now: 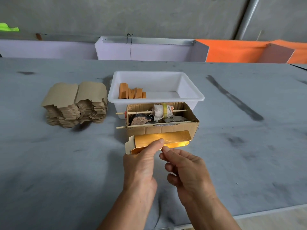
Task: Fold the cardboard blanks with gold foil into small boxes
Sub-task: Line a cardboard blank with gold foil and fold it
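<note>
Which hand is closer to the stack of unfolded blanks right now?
Left. The left hand grips the gold blank in front of the cardboard box, with the stack of blanks further to its left. The right hand sits on the far side of the left one.

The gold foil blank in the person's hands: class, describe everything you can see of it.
The gold foil blank is a long, partly folded cardboard strip, shiny gold inside and plain tan on its notched left end tab. It is held just in front of the open cardboard box. The left hand pinches its near edge; the right hand touches it with a fingertip.
</note>
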Tool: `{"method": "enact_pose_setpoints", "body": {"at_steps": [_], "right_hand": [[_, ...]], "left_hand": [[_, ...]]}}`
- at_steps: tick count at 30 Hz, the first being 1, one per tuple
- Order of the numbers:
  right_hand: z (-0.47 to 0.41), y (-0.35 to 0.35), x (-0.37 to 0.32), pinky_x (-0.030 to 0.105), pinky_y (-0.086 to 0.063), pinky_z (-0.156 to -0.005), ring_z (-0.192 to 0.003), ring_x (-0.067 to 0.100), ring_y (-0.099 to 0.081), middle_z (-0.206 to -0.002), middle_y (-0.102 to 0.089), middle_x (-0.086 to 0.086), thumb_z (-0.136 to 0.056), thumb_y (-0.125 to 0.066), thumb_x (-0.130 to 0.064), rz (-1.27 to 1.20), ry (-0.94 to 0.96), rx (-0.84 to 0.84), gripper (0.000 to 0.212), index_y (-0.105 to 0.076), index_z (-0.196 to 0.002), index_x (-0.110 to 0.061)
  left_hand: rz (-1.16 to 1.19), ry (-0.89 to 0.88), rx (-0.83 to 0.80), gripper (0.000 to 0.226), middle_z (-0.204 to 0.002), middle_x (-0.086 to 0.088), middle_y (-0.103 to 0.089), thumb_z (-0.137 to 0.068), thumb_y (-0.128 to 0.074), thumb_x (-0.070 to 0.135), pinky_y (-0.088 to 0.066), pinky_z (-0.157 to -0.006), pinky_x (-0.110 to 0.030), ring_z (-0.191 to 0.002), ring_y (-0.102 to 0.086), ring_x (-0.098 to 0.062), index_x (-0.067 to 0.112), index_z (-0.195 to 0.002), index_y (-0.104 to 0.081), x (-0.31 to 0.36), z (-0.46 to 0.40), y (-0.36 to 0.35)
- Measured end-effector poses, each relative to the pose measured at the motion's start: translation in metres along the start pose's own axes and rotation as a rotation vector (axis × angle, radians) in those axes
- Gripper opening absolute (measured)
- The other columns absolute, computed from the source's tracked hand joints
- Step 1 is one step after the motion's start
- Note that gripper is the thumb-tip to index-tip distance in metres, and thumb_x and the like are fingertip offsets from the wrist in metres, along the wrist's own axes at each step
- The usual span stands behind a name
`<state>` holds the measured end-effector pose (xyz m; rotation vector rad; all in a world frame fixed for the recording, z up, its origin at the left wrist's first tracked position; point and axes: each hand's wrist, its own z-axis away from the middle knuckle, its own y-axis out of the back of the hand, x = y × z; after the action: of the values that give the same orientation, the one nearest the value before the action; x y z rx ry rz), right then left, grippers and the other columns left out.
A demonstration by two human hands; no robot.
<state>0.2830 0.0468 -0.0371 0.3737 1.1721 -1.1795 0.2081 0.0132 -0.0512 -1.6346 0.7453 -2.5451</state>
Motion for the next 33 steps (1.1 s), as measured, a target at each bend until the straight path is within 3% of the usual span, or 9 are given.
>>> {"method": "enact_pose_setpoints", "body": {"at_steps": [4,8,14,20,23,26,29,33], "right_hand": [[0.0,0.002,-0.002,0.016,-0.025,-0.033,-0.041,0.006,-0.043,-0.065,-0.067,0.007,-0.08,-0.07,-0.008,-0.042,-0.043,-0.033,0.023,-0.068,-0.057,-0.009],[-0.002,0.002,-0.004,0.015,-0.024,-0.033,-0.04,0.005,-0.042,-0.064,-0.067,0.005,-0.081,-0.069,-0.008,-0.073,-0.06,-0.055,0.031,-0.067,-0.051,-0.012],[-0.003,0.002,-0.003,0.015,-0.024,-0.033,-0.041,0.005,-0.041,-0.061,-0.065,0.003,-0.082,-0.066,-0.005,-0.116,-0.071,-0.045,0.028,-0.06,-0.056,-0.01],[-0.003,-0.001,0.007,0.015,-0.028,-0.034,-0.042,0.004,-0.041,-0.059,-0.059,0.001,-0.084,-0.066,-0.008,-0.136,-0.02,-0.008,0.044,-0.058,-0.042,-0.018],[-0.004,-0.001,0.009,0.015,-0.029,-0.035,-0.044,0.004,-0.042,-0.055,-0.055,-0.001,-0.086,-0.065,-0.01,-0.146,-0.019,0.031,0.033,-0.059,-0.053,-0.015],[-0.005,0.001,0.011,0.015,-0.029,-0.035,-0.044,0.004,-0.042,-0.054,-0.052,-0.002,-0.086,-0.065,-0.009,-0.141,-0.027,0.04,0.024,-0.058,-0.063,-0.011],[-0.006,0.001,0.011,0.016,-0.029,-0.035,-0.045,0.005,-0.043,-0.059,-0.054,0.0,-0.081,-0.069,-0.01,-0.116,-0.055,0.06,0.024,-0.058,-0.06,-0.014],[-0.009,0.002,0.004,0.017,-0.029,-0.033,-0.046,0.007,-0.045,-0.06,-0.057,-0.001,-0.076,-0.074,-0.012,-0.131,-0.069,0.067,0.015,-0.061,-0.069,-0.015]], "left_hand": [[0.015,0.018,-0.009,0.02,-0.056,0.008,-0.066,-0.064,-0.079,0.001,-0.044,-0.069,-0.028,-0.05,-0.059,-0.002,0.012,-0.069,-0.064,-0.003,-0.002,0.0],[0.022,0.058,-0.002,0.036,-0.075,-0.002,-0.068,-0.06,-0.083,0.006,-0.043,-0.079,-0.031,-0.073,-0.063,-0.013,0.005,-0.092,-0.065,-0.005,-0.006,0.002],[-0.002,0.114,-0.064,0.043,-0.089,-0.005,-0.068,-0.054,-0.084,0.011,-0.043,-0.092,-0.037,-0.093,-0.062,-0.018,0.006,-0.093,-0.064,-0.008,-0.009,0.004],[-0.016,0.118,-0.104,0.037,-0.081,0.0,-0.072,-0.052,-0.082,0.014,-0.046,-0.08,-0.034,-0.089,-0.064,-0.018,0.014,-0.086,-0.068,-0.007,-0.007,0.006],[-0.007,0.134,-0.141,0.031,-0.073,0.003,-0.072,-0.044,-0.08,0.023,-0.046,-0.074,-0.033,-0.082,-0.064,-0.017,0.014,-0.072,-0.071,-0.007,-0.004,0.01],[-0.046,0.138,-0.18,0.01,-0.068,0.003,-0.072,-0.053,-0.08,0.015,-0.046,-0.072,-0.033,-0.075,-0.064,-0.015,0.015,-0.059,-0.072,-0.009,-0.001,0.013],[-0.05,0.123,-0.142,0.01,-0.068,0.0,-0.072,-0.066,-0.078,0.005,-0.047,-0.072,-0.032,-0.074,-0.065,-0.016,0.011,-0.066,-0.07,-0.01,-0.003,0.013],[-0.064,0.101,-0.146,0.011,-0.064,0.001,-0.07,-0.068,-0.077,0.003,-0.046,-0.074,-0.032,-0.074,-0.064,-0.015,0.011,-0.067,-0.069,-0.009,-0.004,0.013]]}}
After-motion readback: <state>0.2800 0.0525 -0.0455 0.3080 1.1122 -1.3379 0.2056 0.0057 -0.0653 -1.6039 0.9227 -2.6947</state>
